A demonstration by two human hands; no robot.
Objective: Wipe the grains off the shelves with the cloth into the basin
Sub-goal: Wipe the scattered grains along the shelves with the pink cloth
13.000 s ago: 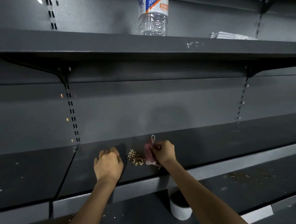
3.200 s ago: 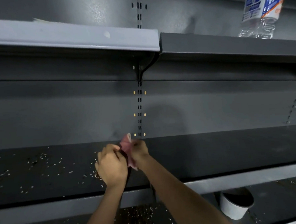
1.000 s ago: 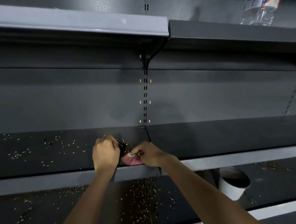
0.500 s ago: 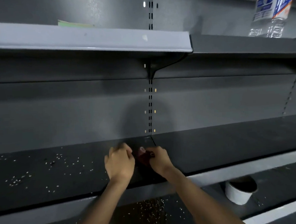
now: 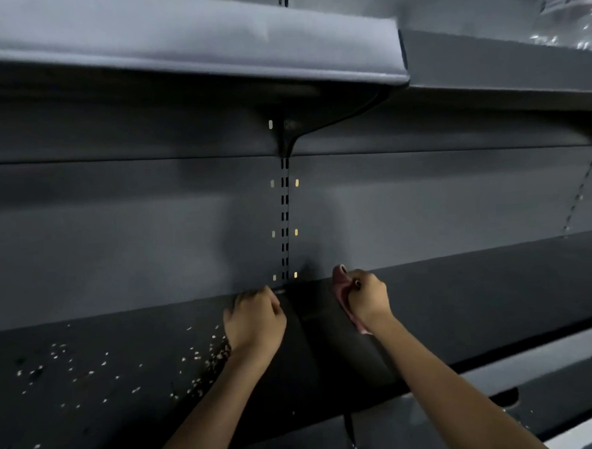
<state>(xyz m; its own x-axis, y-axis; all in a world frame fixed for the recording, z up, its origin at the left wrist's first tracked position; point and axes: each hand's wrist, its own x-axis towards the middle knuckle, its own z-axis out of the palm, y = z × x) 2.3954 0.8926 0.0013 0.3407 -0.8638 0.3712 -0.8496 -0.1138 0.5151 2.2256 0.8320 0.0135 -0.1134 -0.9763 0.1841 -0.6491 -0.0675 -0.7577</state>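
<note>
At the far edge of the dark shelf [image 5: 463, 304], by the slotted upright, the right hand [image 5: 368, 297] grips the bunched pink cloth [image 5: 342, 292] against the surface. The left hand [image 5: 255, 321] rests just beside it, fingers curled and holding nothing. Pale grains [image 5: 205, 357] lie scattered to the left, thickest by the left wrist.

head view | faces shelf [image 5: 497, 299] wall | close, slightly downward
</note>
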